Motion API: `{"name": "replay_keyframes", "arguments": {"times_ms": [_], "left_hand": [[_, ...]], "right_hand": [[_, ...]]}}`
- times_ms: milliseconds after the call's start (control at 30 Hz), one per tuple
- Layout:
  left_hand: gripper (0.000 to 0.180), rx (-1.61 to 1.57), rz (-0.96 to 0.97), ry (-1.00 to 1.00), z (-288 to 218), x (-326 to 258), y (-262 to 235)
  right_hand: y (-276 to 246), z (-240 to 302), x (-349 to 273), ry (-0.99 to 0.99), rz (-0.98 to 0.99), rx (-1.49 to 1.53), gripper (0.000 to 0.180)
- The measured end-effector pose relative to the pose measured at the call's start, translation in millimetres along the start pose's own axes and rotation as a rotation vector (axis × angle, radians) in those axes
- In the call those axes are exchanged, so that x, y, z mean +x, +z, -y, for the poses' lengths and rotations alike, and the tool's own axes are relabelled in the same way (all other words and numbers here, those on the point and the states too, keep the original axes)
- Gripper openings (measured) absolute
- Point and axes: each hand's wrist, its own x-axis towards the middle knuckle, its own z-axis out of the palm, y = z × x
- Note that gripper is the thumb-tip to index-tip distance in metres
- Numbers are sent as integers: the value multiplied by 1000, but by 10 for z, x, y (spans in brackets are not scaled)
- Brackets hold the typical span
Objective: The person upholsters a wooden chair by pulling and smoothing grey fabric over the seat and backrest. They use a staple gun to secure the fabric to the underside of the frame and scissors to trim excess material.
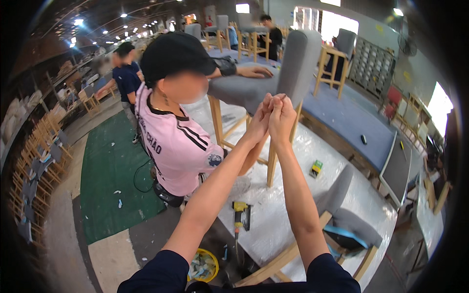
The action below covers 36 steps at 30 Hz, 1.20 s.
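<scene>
Both my arms reach forward to a grey upholstered chair point(239, 88) with pale wooden legs, standing on a plastic-covered table point(266, 215). My left hand point(260, 116) and my right hand point(282, 118) press together, fingers closed, in front of the lower backrest where it meets the seat. A tiny dark tip shows at the right fingertips; what either hand pinches is too small to name. Beside me a co-worker in a pink shirt point(173, 141) and black cap rests a hand point(255, 72) on the chair seat.
A yellow and black staple gun point(240, 215) with a hose lies at the table's left edge. Right of it are a small green and yellow box point(316, 168) and another grey chair point(349, 224) lying tipped over. A yellow basket point(215, 271) of scraps stands on the floor below.
</scene>
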Motion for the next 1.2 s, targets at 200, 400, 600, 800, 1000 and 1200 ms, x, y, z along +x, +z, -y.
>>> {"name": "replay_keyframes", "arguments": {"times_ms": [200,400,600,800,1000,1200], "left_hand": [[44,669,22,16,344,-1421,708],[36,961,318,-88,177,-3372,554],[32,1115,736,-393,-342,-4281,-414],[90,81,856,-615,-897,-4214,1088],[55,-57,367,-592,-636,-4324,2508],[66,317,1186,-459,-343,-3498,3573]], "right_hand": [[-1103,-216,-928,318,-278,60,40],[-2540,-248,-1768,807,-575,408,46],[-2921,1449,-1998,1035,-321,394,44],[-2960,2342,-2707,1097,-181,811,40],[-3771,2368,-2553,679,158,-391,45],[-5360,2376,-2749,1013,-21,-253,48]]}}
